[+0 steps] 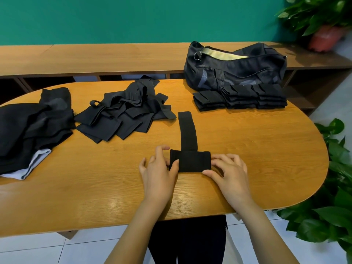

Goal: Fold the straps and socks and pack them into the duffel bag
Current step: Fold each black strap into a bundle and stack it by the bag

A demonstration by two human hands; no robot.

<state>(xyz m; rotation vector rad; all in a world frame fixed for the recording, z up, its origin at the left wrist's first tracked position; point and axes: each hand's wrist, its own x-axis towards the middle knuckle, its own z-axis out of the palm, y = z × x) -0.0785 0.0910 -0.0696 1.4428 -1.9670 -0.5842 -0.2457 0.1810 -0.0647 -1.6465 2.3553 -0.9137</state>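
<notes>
Your left hand (158, 168) and right hand (227, 169) each pinch one end of the strap (190, 161). Keep the edges even and fold the far tail flat.

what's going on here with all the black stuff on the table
A person is folding a black strap on the wooden table. The left hand and right hand pinch the two ends of its folded part. A loose pile of unfolded pieces lies further left, and a folded stack sits in front of the unzipped duffel bag.
</notes>
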